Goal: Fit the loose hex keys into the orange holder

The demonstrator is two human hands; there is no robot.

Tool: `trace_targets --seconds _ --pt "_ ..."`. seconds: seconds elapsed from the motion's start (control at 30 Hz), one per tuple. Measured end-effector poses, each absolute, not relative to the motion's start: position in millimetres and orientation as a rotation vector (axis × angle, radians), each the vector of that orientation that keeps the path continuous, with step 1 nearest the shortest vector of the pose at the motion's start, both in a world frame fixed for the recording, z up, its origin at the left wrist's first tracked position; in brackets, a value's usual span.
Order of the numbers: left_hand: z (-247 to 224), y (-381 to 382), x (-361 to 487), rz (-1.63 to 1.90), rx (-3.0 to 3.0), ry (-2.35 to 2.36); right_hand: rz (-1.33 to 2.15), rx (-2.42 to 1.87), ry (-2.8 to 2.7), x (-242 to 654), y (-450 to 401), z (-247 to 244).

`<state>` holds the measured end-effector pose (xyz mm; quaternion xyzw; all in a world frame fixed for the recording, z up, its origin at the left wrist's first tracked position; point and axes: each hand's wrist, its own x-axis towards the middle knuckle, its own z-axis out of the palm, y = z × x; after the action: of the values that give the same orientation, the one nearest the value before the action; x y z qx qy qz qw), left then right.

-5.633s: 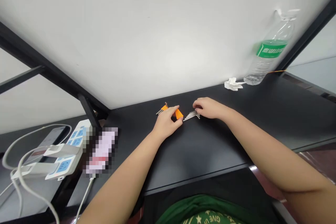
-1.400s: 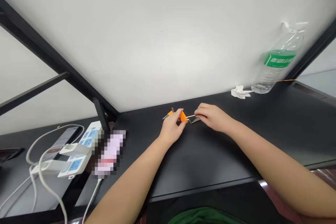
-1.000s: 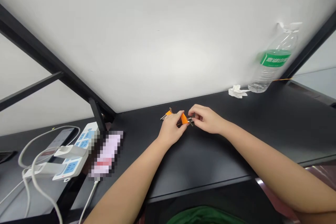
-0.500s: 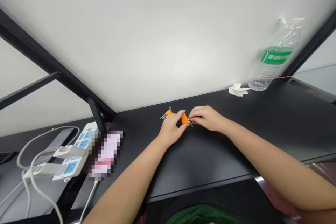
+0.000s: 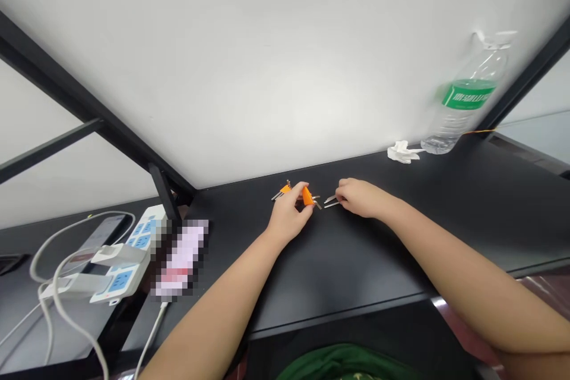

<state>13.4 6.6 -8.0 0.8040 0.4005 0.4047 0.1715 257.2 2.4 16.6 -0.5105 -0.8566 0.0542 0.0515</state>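
Observation:
Thumb and fingers of my left hand [image 5: 287,215] pinch an orange hex key holder [image 5: 307,196], with short metal ends sticking out on its right. Just behind that hand lies another orange piece [image 5: 285,189] with several thin metal rods; my hand covers part of it. My right hand [image 5: 360,197] is a short way to the right, fingers closed low over the black tabletop. From under its fingertips a thin metal hex key [image 5: 332,205] points left, with a second metal rod [image 5: 330,198] beside it. Whether that second rod is gripped or lying on the table, I cannot tell.
A plastic bottle [image 5: 465,98] with a green label and a crumpled white tissue [image 5: 403,152] stand by the wall. On the left are a white power strip [image 5: 122,279] with plugs and cables, a phone [image 5: 100,240] and a pixelated pinkish item [image 5: 182,258]. Black frame bars rise at both sides.
My right hand has moved right, away from the orange holder, and metal rods now show at its fingertips. My left hand keeps the holder, shifted slightly left.

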Motion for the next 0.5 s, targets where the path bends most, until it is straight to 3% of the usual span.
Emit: trace_targets --seconds 0.2,0.5 --pt "-7.6 6.6 12.4 1.134 2.320 1.128 0.249 -1.590 -2.587 250.1 -6.0 22.5" --pt "-11.7 8.7 9.4 1.125 2.364 1.153 0.310 -1.062 -2.230 252.0 -4.2 30.5"
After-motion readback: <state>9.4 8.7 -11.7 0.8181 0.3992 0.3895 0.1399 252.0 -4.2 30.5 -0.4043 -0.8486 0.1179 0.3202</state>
